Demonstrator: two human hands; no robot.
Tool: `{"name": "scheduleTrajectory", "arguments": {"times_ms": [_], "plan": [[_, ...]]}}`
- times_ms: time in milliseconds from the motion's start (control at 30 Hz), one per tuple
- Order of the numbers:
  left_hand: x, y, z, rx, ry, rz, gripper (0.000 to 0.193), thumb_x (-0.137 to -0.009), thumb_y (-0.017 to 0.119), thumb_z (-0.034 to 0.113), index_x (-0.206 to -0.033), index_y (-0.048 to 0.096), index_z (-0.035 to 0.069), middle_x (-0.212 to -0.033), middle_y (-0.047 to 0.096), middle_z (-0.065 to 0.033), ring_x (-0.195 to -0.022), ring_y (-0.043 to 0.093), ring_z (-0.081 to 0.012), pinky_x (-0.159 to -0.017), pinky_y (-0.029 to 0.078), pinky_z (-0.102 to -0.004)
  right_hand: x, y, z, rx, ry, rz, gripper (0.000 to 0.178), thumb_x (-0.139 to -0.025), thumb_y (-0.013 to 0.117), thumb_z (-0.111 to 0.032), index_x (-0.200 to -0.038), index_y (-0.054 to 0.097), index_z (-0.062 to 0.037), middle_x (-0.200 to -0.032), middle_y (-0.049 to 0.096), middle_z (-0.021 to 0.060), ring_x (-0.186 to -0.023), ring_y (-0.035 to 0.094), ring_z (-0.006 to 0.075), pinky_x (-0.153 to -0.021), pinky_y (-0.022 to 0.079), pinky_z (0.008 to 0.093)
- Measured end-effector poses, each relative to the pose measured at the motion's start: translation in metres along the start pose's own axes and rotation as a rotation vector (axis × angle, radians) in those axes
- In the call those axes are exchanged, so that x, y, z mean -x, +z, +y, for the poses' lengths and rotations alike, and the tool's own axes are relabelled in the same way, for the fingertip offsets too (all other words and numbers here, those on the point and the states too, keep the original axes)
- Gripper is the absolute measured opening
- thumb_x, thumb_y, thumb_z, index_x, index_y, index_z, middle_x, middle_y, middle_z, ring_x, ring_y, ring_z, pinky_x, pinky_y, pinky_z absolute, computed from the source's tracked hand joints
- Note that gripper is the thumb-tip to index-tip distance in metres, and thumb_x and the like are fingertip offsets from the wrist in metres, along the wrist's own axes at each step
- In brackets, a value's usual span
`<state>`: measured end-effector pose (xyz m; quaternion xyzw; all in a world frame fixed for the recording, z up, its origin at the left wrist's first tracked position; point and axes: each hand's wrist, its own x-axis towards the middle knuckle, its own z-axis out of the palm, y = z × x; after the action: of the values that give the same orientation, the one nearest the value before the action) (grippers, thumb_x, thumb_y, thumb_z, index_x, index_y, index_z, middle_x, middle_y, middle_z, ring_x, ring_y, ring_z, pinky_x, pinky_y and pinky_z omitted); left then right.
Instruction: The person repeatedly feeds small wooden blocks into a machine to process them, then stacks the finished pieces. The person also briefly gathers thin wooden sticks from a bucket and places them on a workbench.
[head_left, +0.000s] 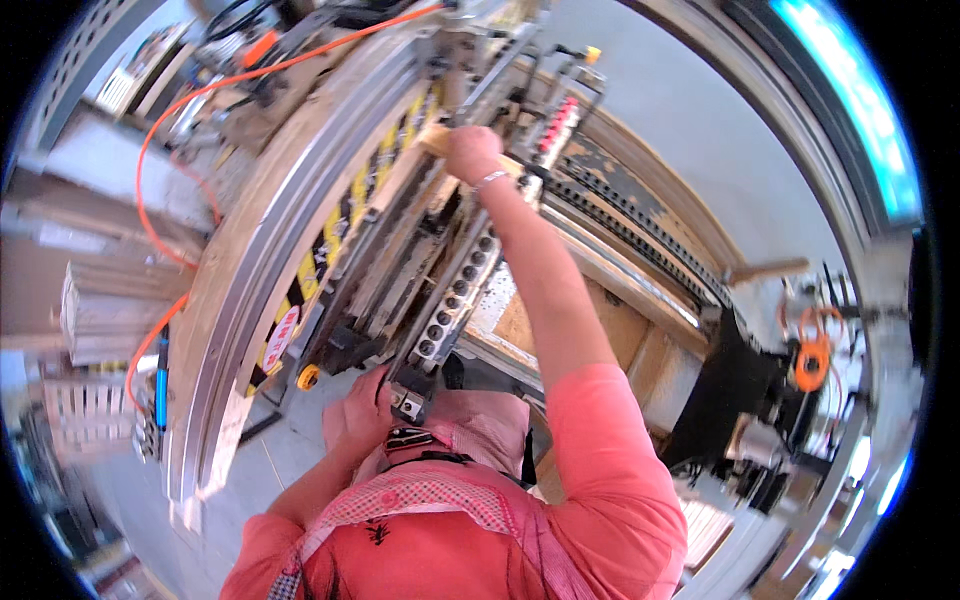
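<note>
My right arm is stretched far forward over the machine. At its end my right hand [473, 155] is closed at the end of a pale wooden strip [434, 140], with the fingertips mostly hidden. Close to my body, my left hand [358, 410] is beside the metal block [407, 403] at the machine's near end. Its fingers are blurred and partly hidden. Between the hands runs a light rail with a row of round dark holes [446, 308]. A yellow-and-black striped guard [345, 222] lies along its left side.
A long timber-and-metal rail [255, 255] curves along the left, with an orange hose [140, 190] beyond it. A yellow knob [308, 377] sits near my left hand. On the right are dark toothed tracks [640, 232], a black cover [712, 385] and an orange round device [812, 362].
</note>
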<state>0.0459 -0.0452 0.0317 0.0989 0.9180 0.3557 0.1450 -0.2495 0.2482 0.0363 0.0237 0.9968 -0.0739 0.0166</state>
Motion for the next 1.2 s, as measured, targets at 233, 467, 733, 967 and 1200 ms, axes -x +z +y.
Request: {"name": "scheduleTrajectory", "arguments": {"times_ms": [233,467,733,967,1200], "plan": [[0.001,0.018,-0.034,-0.007,0.172,0.105,0.029,-0.091,0.044,0.014,-0.112,0.052,-0.003,-0.107,0.057,-0.0213,-0.1,0.054,-0.0361,-0.088,0.041,-0.0387,0.041,0.008,-0.028,-0.051,0.113,0.377,0.039,-0.069,0.061,-0.012,-0.105,0.051,0.0007,-0.099,0.053,0.0176,-0.096,0.052,0.0306,-0.079,0.048,0.0361],[-0.004,0.033,-0.051,0.182,0.413,0.164,0.03,-0.09,0.044,0.01,-0.116,0.05,-0.004,-0.112,0.056,-0.0203,-0.104,0.054,-0.0317,-0.09,0.04,-0.0363,0.338,0.011,-0.08,-0.712,0.294,0.733,0.026,-0.07,0.066,-0.01,-0.093,0.055,-0.0048,-0.082,0.056,0.0136,-0.075,0.057,0.0343,-0.063,0.046,0.0423],[-0.008,0.036,-0.063,0.214,0.523,0.115,0.038,-0.09,0.042,0.005,-0.127,0.043,0.004,-0.126,0.048,-0.0153,-0.115,0.048,-0.0264,-0.095,0.035,-0.0339,0.664,0.098,-0.132,-0.421,1.143,0.655,0.01,-0.075,0.065,-0.015,-0.081,0.064,-0.0074,-0.076,0.062,0.0127,-0.07,0.061,0.03,-0.061,0.049,0.0376],[-0.009,0.035,-0.061,0.126,0.559,0.165,0.038,-0.085,0.044,0.0,-0.123,0.046,0.002,-0.124,0.049,-0.0154,-0.114,0.047,-0.0278,-0.097,0.035,-0.0346,0.846,0.165,-0.121,-0.114,1.725,0.336,0.025,-0.074,0.061,-0.017,-0.098,0.06,-0.008,-0.089,0.062,0.013,-0.079,0.061,0.0307,-0.067,0.049,0.0409],[-0.01,0.033,-0.061,0.035,0.505,0.182,0.037,-0.087,0.042,0.008,-0.123,0.048,0.004,-0.124,0.051,-0.0138,-0.114,0.048,-0.0278,-0.096,0.035,-0.035,0.885,0.176,-0.095,-0.054,1.852,0.19,0.026,-0.072,0.056,-0.007,-0.096,0.048,-0.0002,-0.098,0.052,0.0193,-0.084,0.058,0.0367,-0.069,0.049,0.0437]]}}
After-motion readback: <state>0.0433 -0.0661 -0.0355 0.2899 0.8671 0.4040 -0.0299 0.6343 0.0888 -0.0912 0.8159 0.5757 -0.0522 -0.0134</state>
